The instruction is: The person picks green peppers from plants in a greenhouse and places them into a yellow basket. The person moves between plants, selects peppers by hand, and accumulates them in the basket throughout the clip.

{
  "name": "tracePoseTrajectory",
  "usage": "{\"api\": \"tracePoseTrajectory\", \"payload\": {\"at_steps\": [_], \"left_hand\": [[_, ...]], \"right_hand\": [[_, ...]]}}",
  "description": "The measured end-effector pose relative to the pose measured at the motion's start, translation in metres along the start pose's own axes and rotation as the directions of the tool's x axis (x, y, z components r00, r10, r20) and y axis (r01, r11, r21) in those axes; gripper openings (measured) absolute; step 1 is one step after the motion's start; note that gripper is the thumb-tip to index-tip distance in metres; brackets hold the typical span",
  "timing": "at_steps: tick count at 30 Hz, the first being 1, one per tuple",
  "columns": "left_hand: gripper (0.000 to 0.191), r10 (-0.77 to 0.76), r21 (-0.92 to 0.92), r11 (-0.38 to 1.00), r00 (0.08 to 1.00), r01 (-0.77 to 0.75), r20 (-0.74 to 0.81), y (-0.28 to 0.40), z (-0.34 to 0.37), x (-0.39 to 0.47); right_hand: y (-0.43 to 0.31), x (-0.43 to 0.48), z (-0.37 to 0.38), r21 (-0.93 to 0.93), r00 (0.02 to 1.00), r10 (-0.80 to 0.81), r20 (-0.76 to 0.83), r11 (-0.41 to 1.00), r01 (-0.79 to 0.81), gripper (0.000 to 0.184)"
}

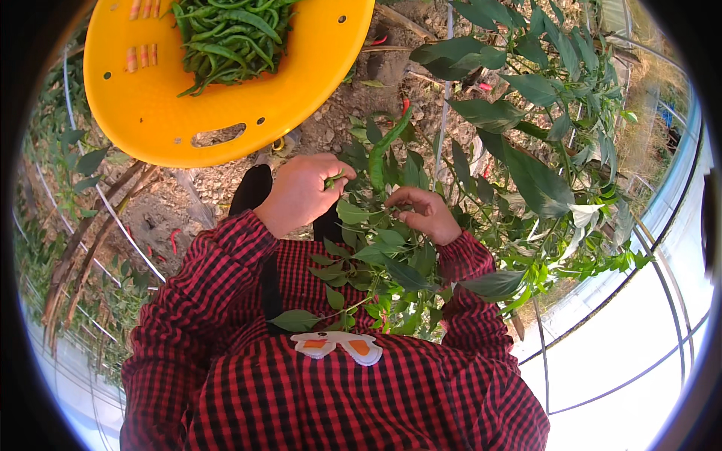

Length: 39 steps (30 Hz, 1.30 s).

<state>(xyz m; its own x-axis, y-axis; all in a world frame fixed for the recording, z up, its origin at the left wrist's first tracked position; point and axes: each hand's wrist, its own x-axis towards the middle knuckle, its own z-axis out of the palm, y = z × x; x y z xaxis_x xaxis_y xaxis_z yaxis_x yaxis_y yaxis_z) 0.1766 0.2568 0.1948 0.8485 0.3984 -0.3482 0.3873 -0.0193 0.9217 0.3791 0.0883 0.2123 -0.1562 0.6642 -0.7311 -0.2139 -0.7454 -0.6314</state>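
My left hand (307, 189) is closed below the rim of a yellow plastic basin (220, 127). Between its thumb and fingers pokes the end of a green chili pepper (336, 180); the rest is hidden in the fist. My right hand (424, 214) is among the leaves of a pepper plant (389, 253), thumb and forefinger at a thin stem; whether they grip it I cannot tell. A long green chili pepper (382, 155) stands out from the foliage between and beyond both hands. In the basin lies a heap of green chili peppers (231, 42).
Taller pepper plants (536, 163) crowd the right side. White strings (444, 121) run up through the rows. Red chili peppers (174, 241) are scattered on the dry soil (152, 217). Brown stalks (93, 239) slant at left, and translucent sheeting (620, 344) on a frame borders the lower right.
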Motion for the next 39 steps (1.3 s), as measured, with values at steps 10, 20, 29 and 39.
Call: {"api": "tracePoseTrajectory", "payload": {"at_steps": [10,20,29,39], "left_hand": [[0.025,-0.087,0.256,0.964,0.827,-0.071,0.556,0.004,0.057,-0.025],[0.016,-0.115,0.244,0.970,0.858,-0.012,0.500,0.035,0.055,-0.047],[0.015,-0.024,0.104,0.995,0.947,-0.011,0.322,0.084,0.000,-0.041],[0.035,-0.002,0.051,0.998,0.829,0.038,-0.559,0.071,-0.146,0.000]], "right_hand": [[0.013,-0.022,0.014,-0.186,0.989,-0.124,0.081,0.973,0.137,0.023],[0.032,-0.017,0.026,-0.567,0.928,-0.318,0.194,0.735,0.371,0.021],[0.038,-0.022,0.034,-0.777,0.917,-0.318,0.242,0.502,0.380,0.017],[0.022,-0.085,0.010,-0.766,0.943,-0.151,0.297,0.552,0.330,0.020]]}}
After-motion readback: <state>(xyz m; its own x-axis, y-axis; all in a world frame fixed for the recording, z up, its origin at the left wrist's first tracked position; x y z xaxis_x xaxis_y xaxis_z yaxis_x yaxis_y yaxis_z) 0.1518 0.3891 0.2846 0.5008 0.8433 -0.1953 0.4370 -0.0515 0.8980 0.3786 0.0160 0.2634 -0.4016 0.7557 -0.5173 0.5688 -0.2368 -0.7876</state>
